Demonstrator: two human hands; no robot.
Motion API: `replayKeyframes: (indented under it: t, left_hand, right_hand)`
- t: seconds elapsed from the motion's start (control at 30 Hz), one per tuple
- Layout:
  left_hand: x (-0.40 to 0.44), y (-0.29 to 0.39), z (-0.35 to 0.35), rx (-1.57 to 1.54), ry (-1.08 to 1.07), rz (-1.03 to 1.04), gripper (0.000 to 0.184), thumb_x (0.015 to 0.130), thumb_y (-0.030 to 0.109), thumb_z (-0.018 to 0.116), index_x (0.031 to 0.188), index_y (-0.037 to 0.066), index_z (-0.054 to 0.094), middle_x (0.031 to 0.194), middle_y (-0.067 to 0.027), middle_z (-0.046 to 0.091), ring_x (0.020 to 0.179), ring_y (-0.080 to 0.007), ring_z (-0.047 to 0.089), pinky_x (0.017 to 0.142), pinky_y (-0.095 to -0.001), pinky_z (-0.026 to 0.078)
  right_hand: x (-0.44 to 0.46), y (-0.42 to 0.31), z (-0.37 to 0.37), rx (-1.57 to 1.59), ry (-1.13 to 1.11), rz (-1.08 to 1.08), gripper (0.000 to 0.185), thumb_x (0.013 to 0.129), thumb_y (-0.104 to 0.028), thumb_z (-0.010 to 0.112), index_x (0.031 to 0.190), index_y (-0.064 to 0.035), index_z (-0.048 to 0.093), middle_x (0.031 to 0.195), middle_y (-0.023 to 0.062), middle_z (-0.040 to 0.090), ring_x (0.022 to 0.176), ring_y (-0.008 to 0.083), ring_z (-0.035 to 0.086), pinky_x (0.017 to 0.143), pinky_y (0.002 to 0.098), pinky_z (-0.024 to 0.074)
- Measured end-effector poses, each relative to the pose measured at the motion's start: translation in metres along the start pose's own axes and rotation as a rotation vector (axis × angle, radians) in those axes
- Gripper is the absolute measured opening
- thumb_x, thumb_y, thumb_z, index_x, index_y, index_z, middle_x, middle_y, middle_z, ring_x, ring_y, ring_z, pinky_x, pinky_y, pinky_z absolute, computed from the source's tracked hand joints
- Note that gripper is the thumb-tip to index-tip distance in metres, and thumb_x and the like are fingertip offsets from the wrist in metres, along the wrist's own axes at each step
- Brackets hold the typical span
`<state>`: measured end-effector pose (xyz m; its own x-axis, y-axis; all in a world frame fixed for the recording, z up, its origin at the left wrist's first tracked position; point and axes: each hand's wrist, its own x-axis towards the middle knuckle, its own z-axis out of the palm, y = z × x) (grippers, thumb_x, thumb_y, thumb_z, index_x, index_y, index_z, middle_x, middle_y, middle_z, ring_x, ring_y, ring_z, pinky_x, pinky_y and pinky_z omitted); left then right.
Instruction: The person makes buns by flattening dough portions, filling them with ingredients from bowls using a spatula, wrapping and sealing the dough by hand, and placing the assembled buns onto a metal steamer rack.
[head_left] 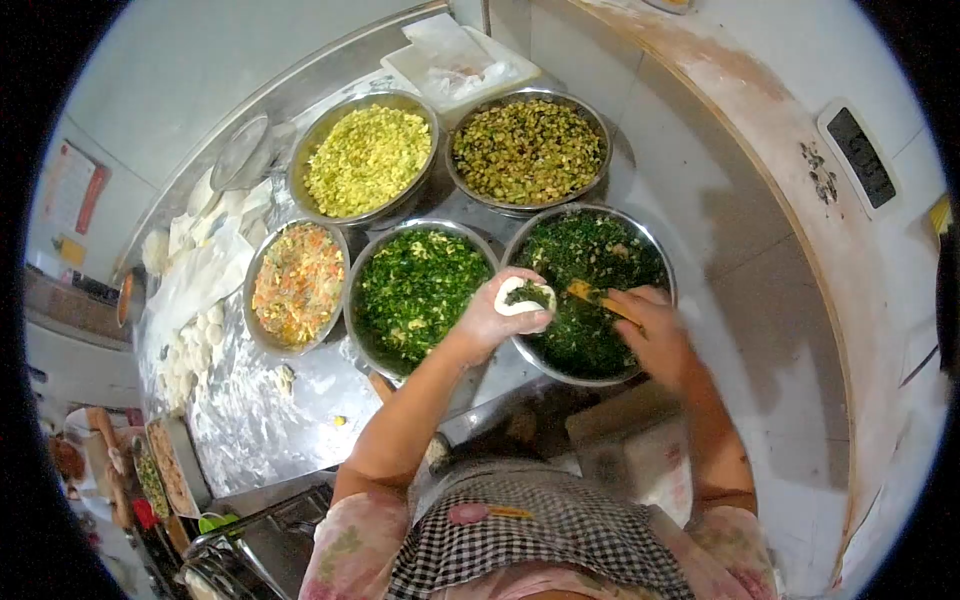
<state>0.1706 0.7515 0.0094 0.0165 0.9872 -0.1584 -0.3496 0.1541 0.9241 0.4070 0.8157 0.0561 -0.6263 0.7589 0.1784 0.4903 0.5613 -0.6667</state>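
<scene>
My left hand (487,318) is closed around a cupped round of white dough (508,307), with dark green filling (530,293) inside it. It is over the gap between two bowls of greens. My right hand (655,328) grips a flat yellowish filling spatula (592,297), its tip pointing toward the dough. Below that hand sits a metal bowl (662,250) of dark chopped greens. Just left of it, another bowl (350,312) contains brighter chopped greens with pale yellow bits.
Behind are bowls of yellow filling (368,160) and brown-green diced filling (528,150). At left is an orange-and-white shredded filling (298,283). Small dough pieces (195,350) lie on the floured metal table (290,420). A white tray (500,85) stands at the back. Another person (95,450) is at far left.
</scene>
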Motion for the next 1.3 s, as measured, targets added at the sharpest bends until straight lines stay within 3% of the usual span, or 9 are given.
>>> replayKeyframes:
  t: [0.1, 0.17, 0.3, 0.43, 0.6, 0.67, 0.83, 1.07, 1.3]
  left_hand:
    - [-0.020, 0.003, 0.011, -0.153, 0.019, 0.122, 0.042, 0.069, 0.006, 0.074, 0.105, 0.008, 0.054, 0.098, -0.0034, 0.058, 0.090, -0.0128, 0.056, 0.080, -0.0263, 0.048]
    - [-0.039, 0.005, 0.015, -0.265, 0.088, 0.182, 0.039, 0.069, 0.004, 0.074, 0.102, 0.008, 0.055, 0.097, -0.0027, 0.058, 0.090, -0.0131, 0.056, 0.081, -0.0268, 0.047]
    - [-0.082, 0.019, -0.009, -0.019, 0.170, 0.384, 0.024, 0.071, 0.007, 0.073, 0.089, 0.008, 0.059, 0.107, -0.0068, 0.053, 0.100, -0.0164, 0.052, 0.087, -0.0296, 0.043]
    - [-0.147, 0.043, -0.043, 0.099, 0.165, 0.609, 0.028, 0.070, 0.008, 0.074, 0.096, 0.008, 0.063, 0.114, -0.0086, 0.049, 0.106, -0.0197, 0.050, 0.091, -0.0317, 0.041]
    - [-0.244, 0.063, -0.099, 0.407, 0.203, 0.658, 0.074, 0.066, 0.008, 0.074, 0.133, 0.014, 0.043, 0.132, -0.0102, 0.045, 0.121, -0.0214, 0.042, 0.099, -0.0321, 0.035]
    - [-0.292, 0.082, -0.110, 0.436, 0.251, 0.535, 0.080, 0.062, 0.010, 0.078, 0.133, 0.010, 0.042, 0.130, -0.0116, 0.047, 0.117, -0.0208, 0.047, 0.097, -0.0304, 0.037]
    - [-0.376, 0.070, -0.153, 0.735, 0.456, 0.599, 0.081, 0.059, 0.007, 0.078, 0.132, 0.014, 0.043, 0.116, -0.0102, 0.055, 0.106, -0.0251, 0.052, 0.090, -0.0340, 0.043]
    - [-0.448, 0.029, -0.197, 0.537, 0.738, 0.541, 0.024, 0.070, 0.006, 0.069, 0.093, 0.004, 0.062, 0.096, -0.0080, 0.057, 0.097, -0.0179, 0.053, 0.082, -0.0288, 0.044]
    - [-0.483, 0.016, -0.203, 0.005, 0.756, 0.375, 0.027, 0.090, 0.027, 0.051, 0.089, 0.002, 0.060, 0.091, -0.0057, 0.058, 0.089, -0.0138, 0.054, 0.080, -0.0279, 0.045]
  right_hand:
    - [-0.001, -0.044, 0.042, 0.687, -0.005, 0.290, 0.041, 0.075, -0.001, 0.064, 0.116, -0.0021, 0.055, 0.085, 0.0032, 0.055, 0.073, 0.0089, 0.052, 0.064, 0.0210, 0.0430]
    - [0.000, -0.061, 0.070, 0.788, 0.066, 0.128, 0.039, 0.075, 0.002, 0.063, 0.114, -0.0024, 0.056, 0.081, 0.0010, 0.053, 0.073, 0.0071, 0.051, 0.062, 0.0196, 0.0421]
    - [0.003, -0.117, 0.082, 0.398, 0.165, -0.160, 0.023, 0.076, 0.001, 0.062, 0.098, -0.0010, 0.059, 0.077, 0.0061, 0.054, 0.069, 0.0132, 0.054, 0.061, 0.0251, 0.0448]
    - [0.005, -0.184, 0.093, 0.473, -0.059, -0.135, 0.019, 0.076, 0.001, 0.060, 0.094, -0.0017, 0.058, 0.078, 0.0086, 0.055, 0.068, 0.0172, 0.056, 0.062, 0.0269, 0.0457]
    - [-0.002, -0.278, 0.132, 0.201, -0.264, -0.356, 0.017, 0.075, 0.001, 0.060, 0.091, -0.0019, 0.056, 0.080, 0.0051, 0.054, 0.071, 0.0117, 0.053, 0.064, 0.0245, 0.0438]
    - [-0.005, -0.312, 0.151, 0.330, -0.417, -0.225, 0.016, 0.074, 0.000, 0.059, 0.090, -0.0017, 0.056, 0.081, 0.0073, 0.055, 0.072, 0.0141, 0.055, 0.064, 0.0262, 0.0443]
    - [-0.028, -0.377, 0.227, 0.196, -0.410, -0.597, 0.018, 0.073, -0.003, 0.058, 0.091, -0.0031, 0.056, 0.085, 0.0143, 0.058, 0.071, 0.0280, 0.058, 0.066, 0.0354, 0.0469]
    - [-0.076, -0.437, 0.293, -0.189, -0.457, -0.949, 0.025, 0.075, -0.005, 0.054, 0.099, -0.0051, 0.060, 0.093, 0.0144, 0.058, 0.085, 0.0295, 0.057, 0.073, 0.0377, 0.0477]
    - [-0.069, -0.446, 0.298, 0.304, -0.389, -0.533, 0.023, 0.084, -0.007, 0.051, 0.104, -0.0036, 0.060, 0.099, 0.0103, 0.059, 0.090, 0.0222, 0.057, 0.079, 0.0339, 0.0458]
